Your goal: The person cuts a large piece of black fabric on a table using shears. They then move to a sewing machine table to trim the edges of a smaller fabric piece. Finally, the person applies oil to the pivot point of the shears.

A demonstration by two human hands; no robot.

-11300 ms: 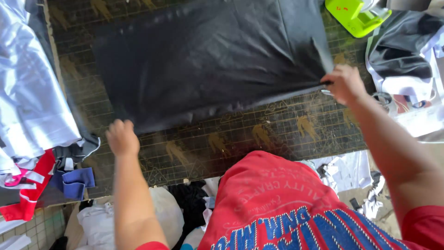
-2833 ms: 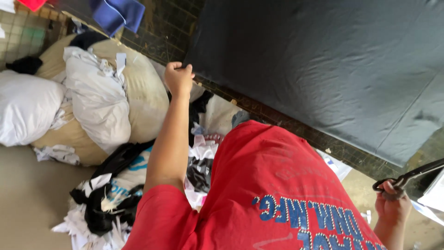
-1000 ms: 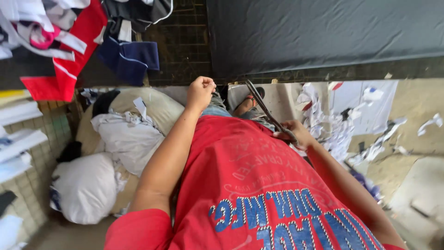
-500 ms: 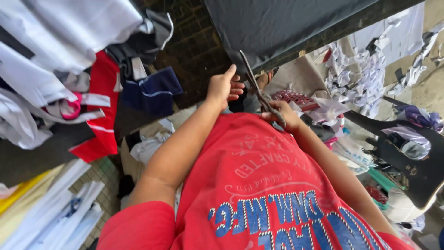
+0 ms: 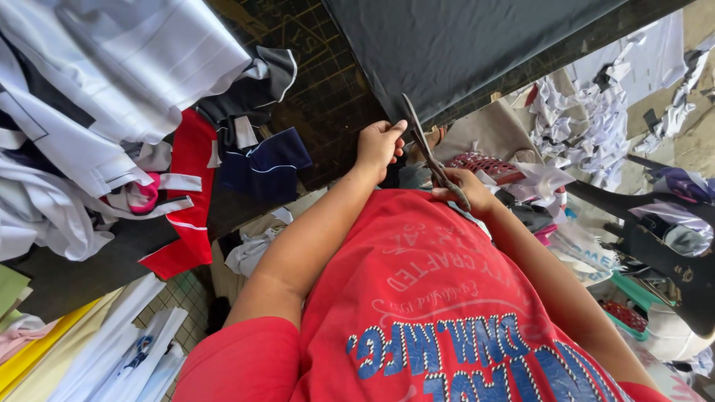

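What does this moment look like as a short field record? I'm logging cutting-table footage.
left hand: grips the edge of the black fabric at the table edge
right hand: holds scissors, blades pointing up at that fabric edge
table: dark cutting mat with grid
left of hands: pile of white, red and navy garment pieces
floor: white fabric scraps

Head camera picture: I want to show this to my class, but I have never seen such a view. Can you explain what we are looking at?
The camera sits on a person's head and looks down, so you see their red shirt and both bare arms. No machine is involved. The left hand pinches the edge of a dark fabric sheet lying on a dark gridded cutting table. The right hand holds scissors, blades pointing at that edge. A heap of white, red and navy garments lies on the table's left part. White fabric scraps lie on the floor.
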